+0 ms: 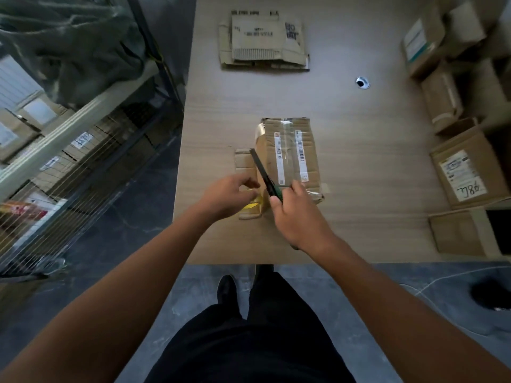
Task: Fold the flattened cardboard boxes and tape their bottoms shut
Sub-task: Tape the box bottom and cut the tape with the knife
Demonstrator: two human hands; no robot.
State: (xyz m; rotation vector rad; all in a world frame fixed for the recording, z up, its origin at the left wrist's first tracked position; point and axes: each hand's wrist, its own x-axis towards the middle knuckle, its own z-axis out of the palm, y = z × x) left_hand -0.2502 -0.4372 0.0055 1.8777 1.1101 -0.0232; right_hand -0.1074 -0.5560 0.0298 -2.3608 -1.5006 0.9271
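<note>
- On the pale wood-grain table (359, 167), near its front edge, lies a folded brown cardboard box (289, 154) with white barcode labels and clear tape along its upper face.
- Right hand (297, 217): fingers closed round the handle of a dark, slim tool with a green grip (265, 175), probably scissors or a cutter; its blade slants up and left across the box's left edge.
- Left hand (228, 196): fingers pinched together at the box's near left flap, just beside a yellow patch (253, 205); what it grips cannot be told.
- Far end of table: a stack of flattened brown cardboard boxes (264, 41).
- Right edge: several assembled cardboard cartons (467, 167).
- Left of table: a wire-mesh shelving rack (69, 167).
</note>
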